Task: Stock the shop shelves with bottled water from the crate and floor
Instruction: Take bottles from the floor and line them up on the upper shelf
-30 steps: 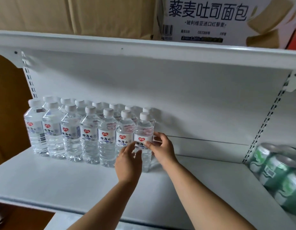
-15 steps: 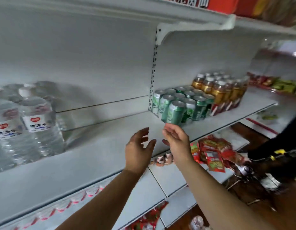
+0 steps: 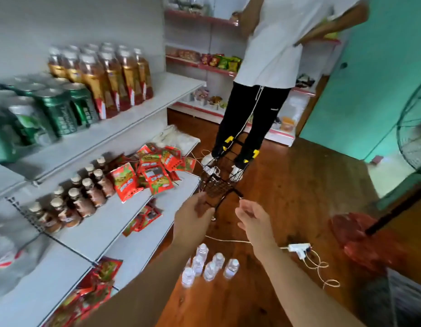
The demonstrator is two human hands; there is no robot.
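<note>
- Since half a second earlier, the view had swung off the water shelf and down to the wooden floor [image 3: 287, 185], and both hands had come away from the shelf edge.
- The left hand [image 3: 193, 220] and right hand [image 3: 254, 223] were both empty, with fingers loosely curled, spread apart and grasping nothing.
- A cluster of small water bottles [image 3: 209, 265] stood upright on the floor at 6 o'clock from the hands, between the forearms and near the bottom shelf [image 3: 134, 251].
- A black wire basket [image 3: 219, 187] sat at 12 o'clock just beyond the fingertips, at the feet of another person [image 3: 271, 55]. Its contents were too blurred to tell.
- The step in hand looked like the return trip to fetch the next bottles, with none picked up yet.
- The next move probably called for lowering both hands toward 6 o'clock and closing each round a bottle's body.
- A white power strip [image 3: 299, 248] and its cord lay at 4 o'clock, so the hands would need to keep clear of them.
</note>
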